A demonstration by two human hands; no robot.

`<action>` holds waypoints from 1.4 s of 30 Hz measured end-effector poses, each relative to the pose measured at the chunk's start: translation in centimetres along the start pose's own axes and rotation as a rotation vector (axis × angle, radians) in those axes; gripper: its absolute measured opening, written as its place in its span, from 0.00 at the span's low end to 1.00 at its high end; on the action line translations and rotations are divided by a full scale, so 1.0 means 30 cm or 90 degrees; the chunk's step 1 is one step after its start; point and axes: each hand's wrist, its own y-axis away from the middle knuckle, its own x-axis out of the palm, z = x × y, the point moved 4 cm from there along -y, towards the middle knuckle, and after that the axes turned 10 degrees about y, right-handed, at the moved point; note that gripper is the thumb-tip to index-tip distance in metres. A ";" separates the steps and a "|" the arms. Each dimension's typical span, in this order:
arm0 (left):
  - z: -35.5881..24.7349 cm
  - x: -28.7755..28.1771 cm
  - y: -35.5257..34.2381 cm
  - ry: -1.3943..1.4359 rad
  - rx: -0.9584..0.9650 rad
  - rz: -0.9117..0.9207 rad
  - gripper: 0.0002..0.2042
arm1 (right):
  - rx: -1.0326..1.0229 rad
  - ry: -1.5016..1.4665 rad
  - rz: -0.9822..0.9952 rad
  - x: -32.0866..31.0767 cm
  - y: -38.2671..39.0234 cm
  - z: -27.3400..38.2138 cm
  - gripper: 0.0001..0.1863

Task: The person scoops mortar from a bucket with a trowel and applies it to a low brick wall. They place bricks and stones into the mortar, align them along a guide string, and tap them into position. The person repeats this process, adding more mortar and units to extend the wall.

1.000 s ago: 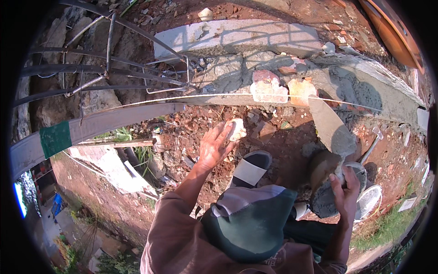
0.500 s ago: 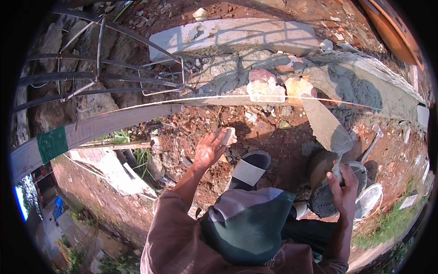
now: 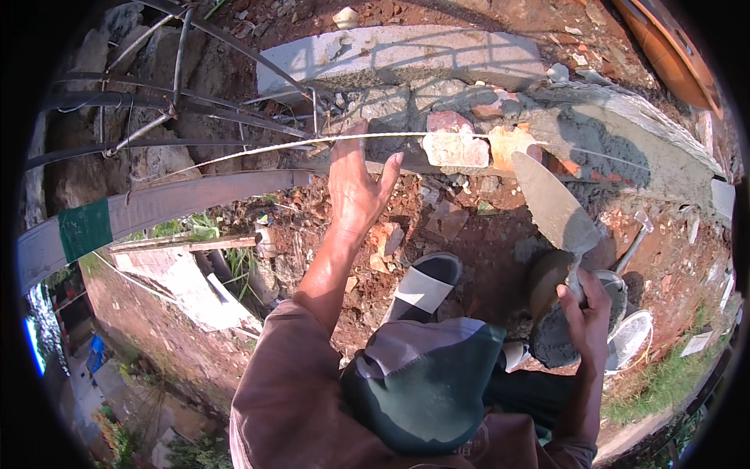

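My left hand (image 3: 355, 191) reaches up to the white string (image 3: 258, 147), fingers stretched at it and thumb apart; the fingertips are partly unclear. To its right, pink (image 3: 457, 146) and orange (image 3: 508, 144) rubble pieces sit on the mortared concrete strip (image 3: 668, 144). My right hand (image 3: 584, 313) grips the handle of a trowel (image 3: 551, 207), whose blade tip reaches the orange piece. Below the trowel stands a bucket of grey mortar (image 3: 555, 336), partly hidden by my hand.
A rebar cage (image 3: 180, 62) lies upper left, above a metal beam (image 3: 156, 205) with green tape. A long pale block (image 3: 391, 51) lies beyond the strip. A white bucket (image 3: 629, 340) and a long-handled tool (image 3: 633, 242) are at right, broken boards (image 3: 180, 285) lower left.
My left hand has moved up to the string and no longer holds the small pale stone. The string's middle sits higher. My right hand with the trowel has barely moved.
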 end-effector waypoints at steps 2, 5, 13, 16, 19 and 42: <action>0.002 0.021 -0.111 -0.069 -0.085 -0.001 0.39 | 0.000 -0.022 0.000 -0.002 0.002 0.009 0.16; 0.014 0.046 -0.184 -0.163 -0.162 0.032 0.45 | 0.002 -0.034 -0.007 -0.006 0.006 0.007 0.15; -0.008 0.071 -0.227 -0.241 -0.218 0.109 0.51 | 0.006 -0.049 -0.002 -0.004 0.009 -0.018 0.16; -0.009 0.057 -0.234 -0.154 -0.253 0.128 0.52 | 0.007 -0.053 0.000 -0.003 0.003 -0.017 0.16; -0.004 0.038 -0.226 -0.118 -0.267 0.161 0.52 | -0.003 -0.056 -0.004 0.002 0.000 -0.026 0.16; -0.018 -0.004 -0.183 -0.104 0.084 0.556 0.48 | 0.012 -0.099 0.048 0.034 -0.038 -0.032 0.17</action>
